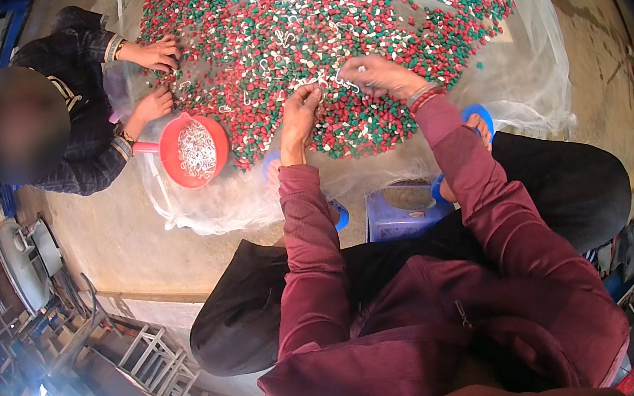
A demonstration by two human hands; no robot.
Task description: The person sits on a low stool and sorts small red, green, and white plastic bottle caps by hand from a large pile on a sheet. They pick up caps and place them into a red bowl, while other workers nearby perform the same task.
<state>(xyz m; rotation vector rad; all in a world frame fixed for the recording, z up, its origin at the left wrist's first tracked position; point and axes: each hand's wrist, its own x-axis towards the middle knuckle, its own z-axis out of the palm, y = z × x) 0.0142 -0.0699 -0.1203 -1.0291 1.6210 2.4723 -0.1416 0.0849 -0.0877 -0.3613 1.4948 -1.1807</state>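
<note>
Pieces in red, green and white lay heaped on a sheer sheet beneath the left hand and right hand, close together but apart, fingers curled; whether either pinched anything could not be told. A white hook showed by the right fingertips. A slack grip could have lost it among pale bits, while a bump from the co-worker's nearer hand could have spilled the red bowl of hooks.

My two maroon-sleeved arms stretch forward. My bare left hand points away from me, its thumb and fingertips brought close together. My bare right hand bends inward, with fingers curled; both hands are near each other.
</note>
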